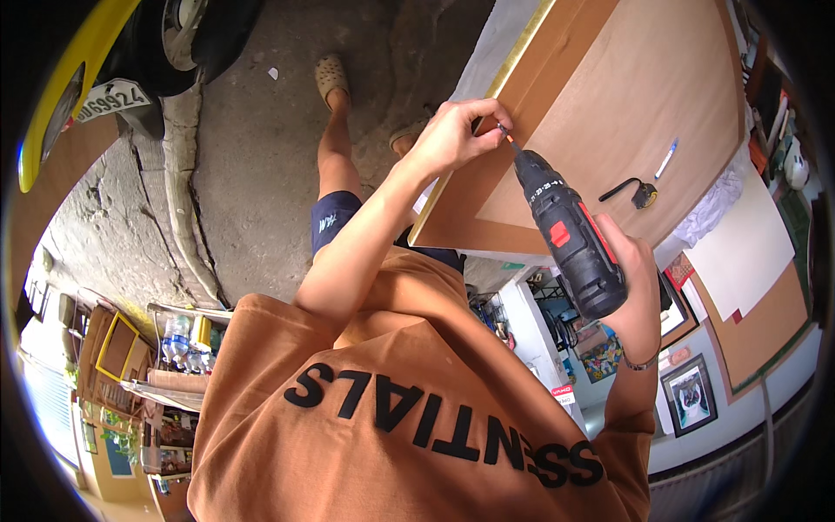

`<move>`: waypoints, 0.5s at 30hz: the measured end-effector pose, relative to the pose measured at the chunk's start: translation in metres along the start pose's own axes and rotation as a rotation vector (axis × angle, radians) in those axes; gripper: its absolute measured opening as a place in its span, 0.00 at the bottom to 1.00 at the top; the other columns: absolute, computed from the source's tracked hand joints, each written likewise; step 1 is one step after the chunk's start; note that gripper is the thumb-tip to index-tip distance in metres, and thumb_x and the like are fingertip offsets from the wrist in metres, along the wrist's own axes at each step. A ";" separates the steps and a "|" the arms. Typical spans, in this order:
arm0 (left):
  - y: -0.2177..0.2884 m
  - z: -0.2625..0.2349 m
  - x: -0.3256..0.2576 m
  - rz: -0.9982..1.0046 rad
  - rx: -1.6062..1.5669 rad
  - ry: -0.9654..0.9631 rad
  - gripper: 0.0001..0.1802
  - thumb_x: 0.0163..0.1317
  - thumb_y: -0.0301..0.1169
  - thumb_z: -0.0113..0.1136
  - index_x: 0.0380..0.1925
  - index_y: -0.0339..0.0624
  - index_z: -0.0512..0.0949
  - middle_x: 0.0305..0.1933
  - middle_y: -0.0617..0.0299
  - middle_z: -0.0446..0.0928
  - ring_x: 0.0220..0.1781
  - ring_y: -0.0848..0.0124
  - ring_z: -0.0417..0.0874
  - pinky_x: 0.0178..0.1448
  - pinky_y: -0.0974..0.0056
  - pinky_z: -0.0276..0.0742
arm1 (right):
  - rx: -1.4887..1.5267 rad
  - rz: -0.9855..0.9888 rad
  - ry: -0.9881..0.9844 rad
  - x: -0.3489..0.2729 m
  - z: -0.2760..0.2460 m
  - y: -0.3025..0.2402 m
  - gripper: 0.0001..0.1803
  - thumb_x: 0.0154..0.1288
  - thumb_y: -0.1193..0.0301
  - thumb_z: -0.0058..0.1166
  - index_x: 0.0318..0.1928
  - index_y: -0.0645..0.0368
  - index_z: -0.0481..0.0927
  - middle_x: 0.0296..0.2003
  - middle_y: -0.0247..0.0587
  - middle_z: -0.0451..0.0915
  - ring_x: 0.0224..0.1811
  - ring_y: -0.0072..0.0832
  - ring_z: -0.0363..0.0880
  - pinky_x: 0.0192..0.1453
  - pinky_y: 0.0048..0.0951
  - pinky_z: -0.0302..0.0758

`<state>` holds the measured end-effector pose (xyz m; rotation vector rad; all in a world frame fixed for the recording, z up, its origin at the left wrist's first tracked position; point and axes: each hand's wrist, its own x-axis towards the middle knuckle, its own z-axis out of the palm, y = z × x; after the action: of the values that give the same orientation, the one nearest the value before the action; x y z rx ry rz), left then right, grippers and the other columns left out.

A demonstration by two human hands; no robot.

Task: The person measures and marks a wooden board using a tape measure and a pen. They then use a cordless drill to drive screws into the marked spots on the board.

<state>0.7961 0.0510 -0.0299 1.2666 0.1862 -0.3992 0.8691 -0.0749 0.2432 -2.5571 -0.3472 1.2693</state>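
Fitting the drill's tip

My right hand [630,265] is wrapped firmly around the black cordless drill with red trim [570,230], which lies towards 3 o'clock in my view, its nose aimed at 11. The fingers of my left hand [461,130], near 12 to 1 o'clock, are pinched nearly closed on a slim small piece [504,130] at the drill's tip; bit or screw, I cannot tell. Behind is the large light-brown wooden panel with a darker border [600,122], bearing a black-and-yellow tape measure [645,196] and a white-and-blue pen [667,159] at the drill's 2 o'clock. I judge the step as seating or lining up that piece; the next move calls for straight alignment and fingers clear before any spin.
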 end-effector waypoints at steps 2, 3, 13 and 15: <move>0.000 0.001 0.000 0.023 -0.009 0.015 0.07 0.59 0.22 0.60 0.37 0.38 0.82 0.37 0.62 0.85 0.43 0.73 0.86 0.50 0.67 0.79 | -0.015 -0.006 -0.006 0.001 0.000 -0.001 0.18 0.48 0.69 0.67 0.35 0.60 0.71 0.24 0.54 0.77 0.30 0.57 0.78 0.33 0.40 0.73; 0.000 0.001 -0.001 0.032 -0.004 0.021 0.07 0.58 0.22 0.60 0.37 0.38 0.82 0.37 0.62 0.85 0.43 0.73 0.86 0.50 0.67 0.79 | -0.022 -0.011 0.000 0.001 -0.001 -0.002 0.18 0.48 0.69 0.67 0.35 0.60 0.72 0.24 0.54 0.77 0.30 0.57 0.78 0.33 0.41 0.73; -0.001 0.002 -0.003 -0.011 0.007 0.033 0.08 0.58 0.22 0.62 0.38 0.38 0.81 0.39 0.61 0.85 0.44 0.71 0.85 0.51 0.66 0.79 | -0.166 -0.086 0.012 0.001 -0.006 -0.008 0.20 0.48 0.68 0.67 0.39 0.60 0.74 0.28 0.55 0.80 0.34 0.56 0.80 0.35 0.43 0.73; -0.001 0.004 -0.003 0.021 0.018 0.045 0.09 0.58 0.22 0.62 0.40 0.39 0.81 0.40 0.61 0.84 0.45 0.71 0.85 0.51 0.65 0.78 | -0.147 0.004 -0.055 0.003 -0.007 -0.007 0.21 0.48 0.68 0.68 0.41 0.60 0.74 0.29 0.55 0.81 0.34 0.56 0.80 0.35 0.44 0.74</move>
<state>0.7925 0.0479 -0.0283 1.2951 0.2080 -0.3548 0.8758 -0.0687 0.2479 -2.6484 -0.4634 1.3653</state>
